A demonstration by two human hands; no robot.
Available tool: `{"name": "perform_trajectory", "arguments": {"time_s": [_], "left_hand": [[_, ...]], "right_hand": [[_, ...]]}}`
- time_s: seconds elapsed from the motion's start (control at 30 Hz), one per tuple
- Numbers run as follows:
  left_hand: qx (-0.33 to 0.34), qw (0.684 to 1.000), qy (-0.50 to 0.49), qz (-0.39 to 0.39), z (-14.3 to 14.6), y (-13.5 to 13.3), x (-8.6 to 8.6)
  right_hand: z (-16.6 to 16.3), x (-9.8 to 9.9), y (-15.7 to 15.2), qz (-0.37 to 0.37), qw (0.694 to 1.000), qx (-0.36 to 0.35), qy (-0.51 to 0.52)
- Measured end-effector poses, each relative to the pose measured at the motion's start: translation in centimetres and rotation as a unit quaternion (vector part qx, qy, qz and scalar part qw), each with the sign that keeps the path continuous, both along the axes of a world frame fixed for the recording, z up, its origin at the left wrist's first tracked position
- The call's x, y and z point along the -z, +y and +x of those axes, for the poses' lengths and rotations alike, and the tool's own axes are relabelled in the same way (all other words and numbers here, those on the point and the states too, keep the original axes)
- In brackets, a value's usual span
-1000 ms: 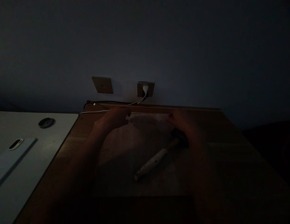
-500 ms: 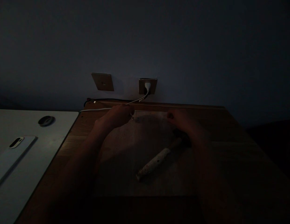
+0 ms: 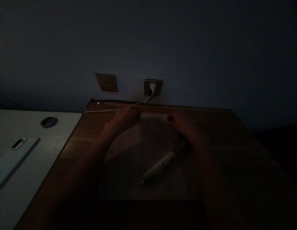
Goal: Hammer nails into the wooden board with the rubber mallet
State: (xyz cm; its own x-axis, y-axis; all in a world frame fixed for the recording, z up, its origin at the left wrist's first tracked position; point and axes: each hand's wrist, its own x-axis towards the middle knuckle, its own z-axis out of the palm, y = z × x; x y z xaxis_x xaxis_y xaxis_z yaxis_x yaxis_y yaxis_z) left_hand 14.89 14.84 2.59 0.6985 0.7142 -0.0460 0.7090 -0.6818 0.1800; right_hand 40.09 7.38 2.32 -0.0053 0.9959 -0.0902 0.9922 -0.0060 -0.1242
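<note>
The scene is very dim. A pale, flat sheet or board [image 3: 124,179] lies on the wooden table. At its far edge is my left hand [image 3: 129,118], fingers closed together; whatever they hold, if anything, is hidden. My right hand [image 3: 178,120] is at the same edge, a short gap to the right, with fingers curled in and their contents too dark to make out. Between my forearms a hammer [image 3: 158,166] rests slantwise on the sheet. Its worn whitish grip points toward me, and its dark head is mostly covered by my right forearm.
On the left, a white tabletop [image 3: 59,153] carries a phone or phone case [image 3: 16,159] and a dark round ring [image 3: 48,121]. A white cable [image 3: 110,110] runs behind my left hand to the wall socket [image 3: 160,88]. Another wall plate [image 3: 107,82] is beside it.
My hands have come slightly closer together along the far edge. A small shiny thing seen at my left fingertips before is no longer visible. The hammer stays in place.
</note>
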Motion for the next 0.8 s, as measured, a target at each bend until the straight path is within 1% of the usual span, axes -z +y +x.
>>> {"name": "perform_trajectory", "arguments": {"time_s": [0.1,0.2,0.27,0.43,0.53,0.67,0.8], "left_hand": [[0.002,0.999,-0.040,-0.005,0.0,-0.1,-0.4],[0.020,0.999,-0.043,-0.017,0.3,-0.4,-0.4],[0.028,0.999,-0.041,-0.013,0.6,-0.4,0.1],[0.058,0.997,-0.041,-0.013,0.9,0.1,1.9],[0.066,0.997,-0.045,-0.012,1.0,0.3,2.4],[0.050,0.997,-0.055,-0.027,1.2,0.1,2.1],[-0.002,0.996,-0.080,-0.041,1.4,-0.1,1.7]], "right_hand": [[-0.5,-0.6,-0.1,0.009,1.000,-0.007,0.017],[-1.2,-0.6,-0.2,0.006,0.999,-0.021,0.034],[-1.6,-0.2,-0.1,0.009,0.999,-0.032,0.034],[-2.2,1.1,0.5,0.003,0.998,-0.046,0.039],[-2.3,1.2,0.6,0.000,0.998,-0.050,0.043],[-2.3,0.7,0.5,0.016,0.997,-0.065,0.039],[-3.0,0.3,0.4,0.043,0.995,-0.065,0.062]]}}
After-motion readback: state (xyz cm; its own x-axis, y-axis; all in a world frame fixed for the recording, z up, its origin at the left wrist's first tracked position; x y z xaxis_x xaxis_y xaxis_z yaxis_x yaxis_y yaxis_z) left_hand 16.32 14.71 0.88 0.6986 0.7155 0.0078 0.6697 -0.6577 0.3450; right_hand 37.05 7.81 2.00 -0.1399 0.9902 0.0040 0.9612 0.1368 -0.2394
